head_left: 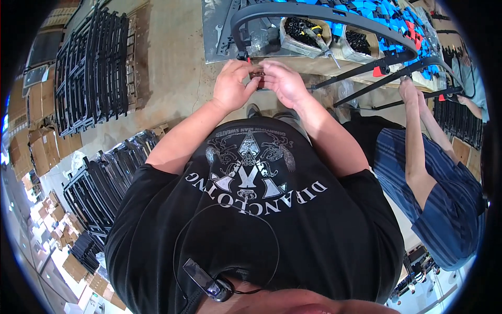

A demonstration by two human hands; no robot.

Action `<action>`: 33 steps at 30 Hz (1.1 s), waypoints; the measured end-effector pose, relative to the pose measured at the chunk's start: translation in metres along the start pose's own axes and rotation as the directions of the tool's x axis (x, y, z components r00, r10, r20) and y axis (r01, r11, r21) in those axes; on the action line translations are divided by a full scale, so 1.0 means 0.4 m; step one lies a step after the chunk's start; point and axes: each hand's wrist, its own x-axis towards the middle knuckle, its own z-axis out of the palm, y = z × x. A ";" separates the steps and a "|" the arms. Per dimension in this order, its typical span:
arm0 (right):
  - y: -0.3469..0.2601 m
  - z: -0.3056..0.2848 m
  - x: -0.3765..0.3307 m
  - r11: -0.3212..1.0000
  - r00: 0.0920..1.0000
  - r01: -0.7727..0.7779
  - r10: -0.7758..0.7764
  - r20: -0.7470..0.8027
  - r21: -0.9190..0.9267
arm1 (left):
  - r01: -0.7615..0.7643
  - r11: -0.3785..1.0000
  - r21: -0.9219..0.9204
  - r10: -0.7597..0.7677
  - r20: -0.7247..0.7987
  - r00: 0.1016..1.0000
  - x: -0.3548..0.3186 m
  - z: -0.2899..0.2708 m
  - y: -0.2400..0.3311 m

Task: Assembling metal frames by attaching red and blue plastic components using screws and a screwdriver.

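Workshop bench (219,52) far: your left hand (231,86) and right hand (281,82) pinch small part (257,73) beside curved black frame (314,13), near its end for fitting.

I wear a black short-sleeved T-shirt (261,230) with a grey-white printed emblem; thin black cable (180,246) loops across it.

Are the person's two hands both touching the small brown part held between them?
Touching. The head view shows the left hand and right hand both pinching the small brown part, with fingertips closed on it.
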 end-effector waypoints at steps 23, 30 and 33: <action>0.033 -0.017 0.127 0.853 0.979 0.101 -0.176 -0.100 -0.512 | 0.560 0.814 -0.156 -0.569 -0.020 0.822 0.015 0.001 -0.059; 0.046 -0.002 0.188 0.809 0.963 0.165 -0.255 -0.085 -0.564 | 0.452 0.869 0.200 -0.490 0.222 0.843 0.082 -0.003 -0.090; 0.055 -0.012 0.185 0.635 0.919 0.272 -0.394 -0.001 -0.723 | 0.420 0.873 0.249 -0.479 0.276 0.833 0.097 -0.022 -0.070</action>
